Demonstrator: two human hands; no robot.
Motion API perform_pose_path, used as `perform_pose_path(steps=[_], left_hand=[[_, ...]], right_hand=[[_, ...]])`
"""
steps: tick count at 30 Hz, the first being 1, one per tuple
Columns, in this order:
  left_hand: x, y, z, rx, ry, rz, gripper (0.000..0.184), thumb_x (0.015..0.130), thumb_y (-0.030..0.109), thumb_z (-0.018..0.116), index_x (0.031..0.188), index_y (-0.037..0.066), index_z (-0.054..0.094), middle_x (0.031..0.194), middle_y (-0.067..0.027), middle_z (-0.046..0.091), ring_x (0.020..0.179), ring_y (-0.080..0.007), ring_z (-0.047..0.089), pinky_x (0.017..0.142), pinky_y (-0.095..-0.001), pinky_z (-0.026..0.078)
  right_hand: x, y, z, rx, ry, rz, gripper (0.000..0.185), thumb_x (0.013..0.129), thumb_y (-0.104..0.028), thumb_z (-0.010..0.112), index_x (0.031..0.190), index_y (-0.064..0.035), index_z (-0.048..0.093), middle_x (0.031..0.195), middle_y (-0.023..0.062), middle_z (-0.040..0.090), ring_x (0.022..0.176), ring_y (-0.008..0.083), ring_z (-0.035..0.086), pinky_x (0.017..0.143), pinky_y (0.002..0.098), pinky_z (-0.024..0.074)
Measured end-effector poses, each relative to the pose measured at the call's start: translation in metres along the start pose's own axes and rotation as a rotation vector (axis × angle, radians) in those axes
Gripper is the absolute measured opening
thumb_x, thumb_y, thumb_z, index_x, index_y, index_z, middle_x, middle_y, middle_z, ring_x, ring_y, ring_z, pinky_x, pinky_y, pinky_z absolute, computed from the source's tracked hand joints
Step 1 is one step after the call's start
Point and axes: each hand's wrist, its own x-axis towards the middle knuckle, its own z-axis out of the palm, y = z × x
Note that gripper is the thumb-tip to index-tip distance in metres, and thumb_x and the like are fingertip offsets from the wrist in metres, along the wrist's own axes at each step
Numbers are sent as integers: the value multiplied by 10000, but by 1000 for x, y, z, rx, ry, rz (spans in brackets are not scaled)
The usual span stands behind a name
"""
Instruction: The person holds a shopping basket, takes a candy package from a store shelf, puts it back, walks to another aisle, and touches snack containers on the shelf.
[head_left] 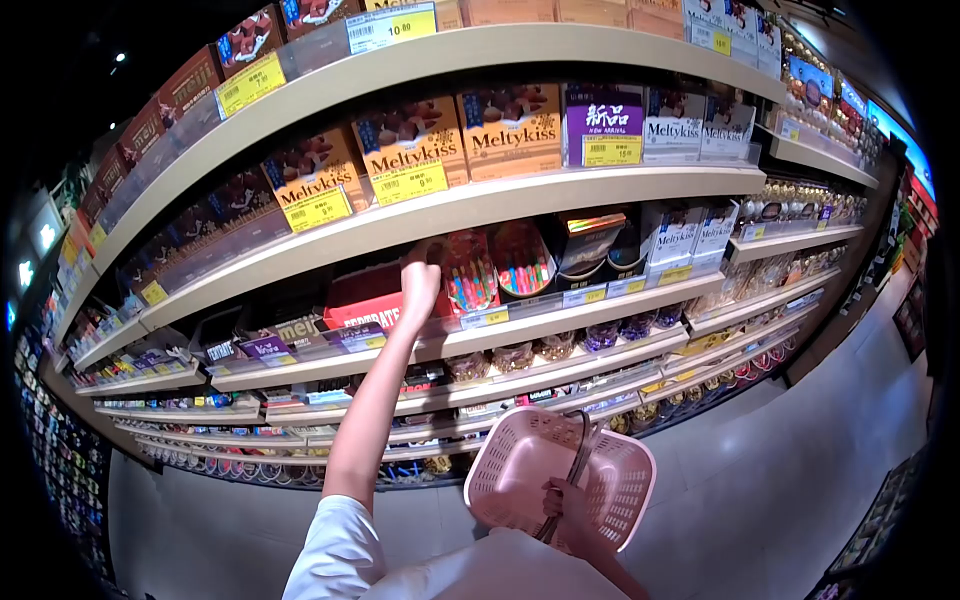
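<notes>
So the right hand (568,505) is wrapped round the dark handle (580,460) of a pink basket (512,468), hanging low near the body. The left hand (422,285) is up at a shelf (560,320), between a red box (368,295) and a multicoloured pack (472,280); fingers look curled, can't tell if they're gripping anything.

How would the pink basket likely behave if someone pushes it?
The pink basket is probably light, as its walls have many slots. It looks fairly stiff, keeping a moulded shape. Held by its dark handle in the right hand, it might swing.
</notes>
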Motion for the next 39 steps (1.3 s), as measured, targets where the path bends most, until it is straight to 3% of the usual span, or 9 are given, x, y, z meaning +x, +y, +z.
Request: perform_pose_path(steps=[7, 10, 11, 15, 21, 24, 27, 29, 39], left_hand=[[7, -10, 8, 190, 63, 111, 135, 807, 127, 514, 867, 44, 602, 805, -164, 603, 768, -335, 575, 669, -373, 443], [-8, 16, 5, 336, 135, 22, 175, 778, 113, 559, 930, 26, 572, 919, -221, 566, 824, -373, 550, 690, -412, 444], [-10, 28, -2, 471, -136, -232, 232, 783, 127, 570, 968, -10, 537, 899, -257, 534, 846, -382, 527, 701, -417, 435], [-56, 54, -5, 262, 216, 280, 130, 807, 107, 528, 867, -6, 502, 874, -156, 444, 796, -309, 491, 658, -408, 408], [-234, 53, 24, -235, -436, 103, 112, 811, 86, 542, 896, 17, 520, 836, -94, 495, 726, -177, 510, 614, -286, 427], [-321, 38, 40, -342, -532, -155, 190, 843, 207, 526, 871, 20, 518, 782, -70, 513, 676, -178, 519, 612, -305, 428], [-375, 0, 55, -605, -950, -799, 306, 872, 348, 461, 902, 55, 547, 768, -32, 513, 621, -150, 476, 554, -267, 400], [-365, 20, 32, -1191, -1189, -1371, 400, 890, 417, 383, 960, 59, 546, 770, -10, 507, 618, -127, 440, 530, -248, 365], [-401, 45, -6, -1232, -1056, -1525, 400, 899, 361, 414, 899, -5, 573, 837, -109, 613, 779, -184, 582, 733, -276, 467]], right_hand=[[1, 2, 0, 4, 14, -6, 188, 858, -155, 437, 729, -26, 485, 448, -65, 198, 362, 56, 183, 368, 222, 155], [-3, 1, 3, -11, 7, 0, 192, 861, -155, 432, 735, -22, 487, 451, -65, 200, 364, 54, 185, 370, 221, 158], [-4, 1, 4, -17, 4, -6, 192, 861, -155, 432, 735, -22, 487, 451, -65, 200, 364, 54, 185, 370, 221, 158], [-9, 3, 6, -8, -1, -19, 184, 858, -150, 435, 739, -19, 487, 457, -66, 205, 369, 51, 188, 372, 218, 160], [-11, 12, 13, -27, -27, -3, 171, 849, -147, 436, 726, -35, 476, 462, -69, 219, 370, 50, 195, 372, 215, 155], [-6, 27, 9, -21, -36, 8, 180, 844, -141, 424, 676, -79, 437, 457, -68, 227, 363, 53, 200, 369, 217, 155], [-6, 40, 7, -1, -33, -7, 189, 840, -131, 439, 654, -115, 418, 457, -61, 256, 358, 56, 230, 357, 216, 169], [-10, 48, 7, 6, -19, -25, 181, 838, -125, 463, 662, -125, 425, 459, -56, 281, 357, 56, 258, 347, 214, 182], [-55, 100, 4, -33, 125, 83, 193, 864, -112, 416, 673, -136, 404, 459, -40, 294, 361, 70, 273, 357, 225, 201]])
